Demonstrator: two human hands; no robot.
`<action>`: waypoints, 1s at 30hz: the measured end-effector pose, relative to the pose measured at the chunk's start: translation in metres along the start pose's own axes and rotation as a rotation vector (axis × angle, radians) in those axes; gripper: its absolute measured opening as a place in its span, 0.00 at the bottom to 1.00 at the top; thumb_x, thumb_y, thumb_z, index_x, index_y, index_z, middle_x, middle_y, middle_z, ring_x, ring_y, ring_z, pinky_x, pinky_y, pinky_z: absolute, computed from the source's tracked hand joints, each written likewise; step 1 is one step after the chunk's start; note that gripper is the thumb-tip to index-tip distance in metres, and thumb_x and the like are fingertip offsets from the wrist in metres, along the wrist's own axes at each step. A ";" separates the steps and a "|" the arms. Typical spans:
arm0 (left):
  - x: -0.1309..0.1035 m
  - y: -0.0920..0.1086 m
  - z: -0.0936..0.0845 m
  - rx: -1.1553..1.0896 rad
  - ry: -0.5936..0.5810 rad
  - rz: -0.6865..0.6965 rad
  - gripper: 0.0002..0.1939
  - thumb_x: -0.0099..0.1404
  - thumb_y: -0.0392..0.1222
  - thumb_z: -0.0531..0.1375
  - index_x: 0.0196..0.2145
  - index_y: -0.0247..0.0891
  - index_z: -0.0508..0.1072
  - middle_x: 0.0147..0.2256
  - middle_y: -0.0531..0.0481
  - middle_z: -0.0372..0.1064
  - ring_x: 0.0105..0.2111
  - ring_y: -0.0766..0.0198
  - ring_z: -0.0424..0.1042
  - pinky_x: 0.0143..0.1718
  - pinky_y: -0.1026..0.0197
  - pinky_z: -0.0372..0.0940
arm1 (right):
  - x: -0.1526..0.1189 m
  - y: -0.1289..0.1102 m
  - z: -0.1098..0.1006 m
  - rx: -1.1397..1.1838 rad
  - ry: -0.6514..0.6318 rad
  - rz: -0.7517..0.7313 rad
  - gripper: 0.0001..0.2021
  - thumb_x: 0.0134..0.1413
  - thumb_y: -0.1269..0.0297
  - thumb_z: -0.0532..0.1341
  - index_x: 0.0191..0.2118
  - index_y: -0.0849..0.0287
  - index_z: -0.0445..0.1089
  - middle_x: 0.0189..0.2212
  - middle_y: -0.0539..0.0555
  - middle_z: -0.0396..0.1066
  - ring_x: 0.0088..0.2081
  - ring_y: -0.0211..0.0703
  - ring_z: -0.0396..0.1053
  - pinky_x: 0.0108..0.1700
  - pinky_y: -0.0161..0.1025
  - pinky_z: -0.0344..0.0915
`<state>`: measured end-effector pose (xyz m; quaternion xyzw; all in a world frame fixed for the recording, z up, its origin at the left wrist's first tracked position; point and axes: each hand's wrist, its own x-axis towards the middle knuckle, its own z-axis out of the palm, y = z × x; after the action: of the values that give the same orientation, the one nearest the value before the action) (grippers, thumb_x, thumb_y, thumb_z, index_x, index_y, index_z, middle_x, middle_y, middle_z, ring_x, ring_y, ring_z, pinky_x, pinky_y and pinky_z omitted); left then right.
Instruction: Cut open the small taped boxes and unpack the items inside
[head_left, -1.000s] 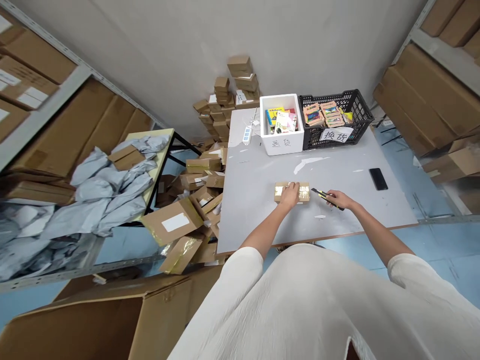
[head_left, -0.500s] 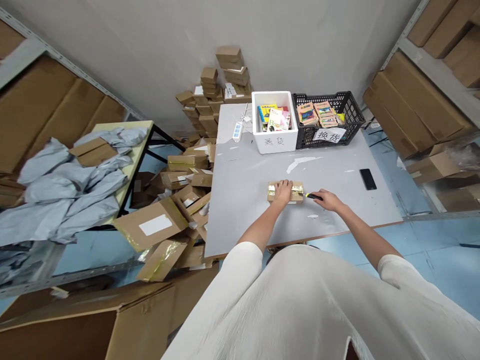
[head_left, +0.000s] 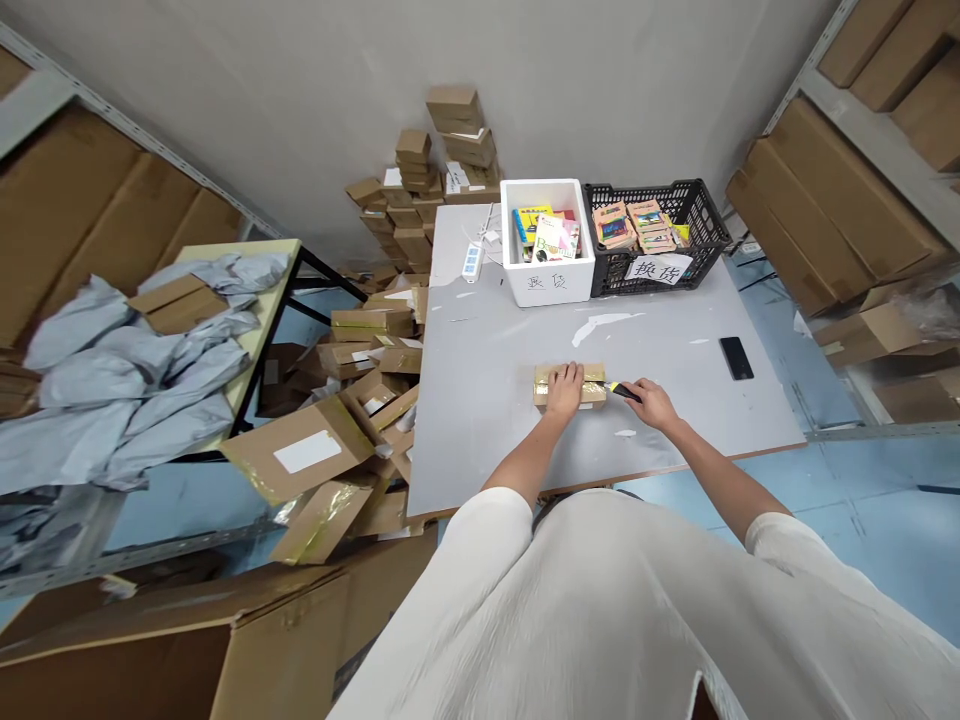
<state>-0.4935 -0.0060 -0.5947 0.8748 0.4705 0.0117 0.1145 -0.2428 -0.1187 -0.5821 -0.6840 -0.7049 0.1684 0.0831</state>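
Observation:
A small taped cardboard box (head_left: pixel 592 374) lies on the grey table (head_left: pixel 480 420) in front of me. My left hand (head_left: pixel 565 388) is laid over the top of the box, holding it down with bent fingers. A black and yellow box cutter (head_left: pixel 622 389) is gripped in my right hand (head_left: pixel 651 402), its tip at the box's right end, along the tape. How deep the blade sits cannot be made out.
Behind the box stand a white foam bin (head_left: pixel 549 285) with books and a black crate (head_left: pixel 701 265) with small packs. A phone (head_left: pixel 736 358) lies at the right, a power strip (head_left: pixel 472 262) at the back left. Cardboard boxes (head_left: pixel 311 450) are heaped left of the table.
My right hand and the box cutter have shifted slightly to the left, closer to the box. The left hand stays on the box.

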 end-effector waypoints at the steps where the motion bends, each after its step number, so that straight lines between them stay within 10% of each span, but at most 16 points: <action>1: 0.000 -0.001 0.001 -0.002 -0.002 0.002 0.33 0.79 0.34 0.47 0.78 0.42 0.59 0.76 0.36 0.58 0.74 0.46 0.58 0.72 0.41 0.53 | -0.001 0.004 0.001 -0.004 0.011 -0.009 0.23 0.75 0.59 0.59 0.70 0.49 0.73 0.54 0.62 0.76 0.54 0.58 0.73 0.56 0.47 0.66; 17: -0.018 -0.003 -0.006 -0.062 0.013 0.015 0.30 0.80 0.43 0.50 0.75 0.39 0.61 0.78 0.36 0.52 0.76 0.46 0.53 0.76 0.42 0.48 | 0.030 0.023 0.003 0.283 0.085 0.212 0.22 0.69 0.56 0.61 0.64 0.56 0.75 0.55 0.63 0.75 0.55 0.60 0.73 0.56 0.50 0.69; 30: -0.061 -0.038 -0.030 0.003 -0.068 -0.075 0.22 0.77 0.43 0.60 0.66 0.43 0.69 0.61 0.37 0.70 0.59 0.46 0.71 0.58 0.49 0.65 | 0.111 -0.067 0.003 0.273 -0.098 -0.048 0.17 0.66 0.57 0.62 0.56 0.54 0.77 0.55 0.59 0.81 0.59 0.61 0.74 0.64 0.54 0.64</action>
<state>-0.5628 -0.0309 -0.5681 0.8566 0.4990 -0.0229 0.1294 -0.3127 -0.0092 -0.5742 -0.6403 -0.6947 0.2940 0.1447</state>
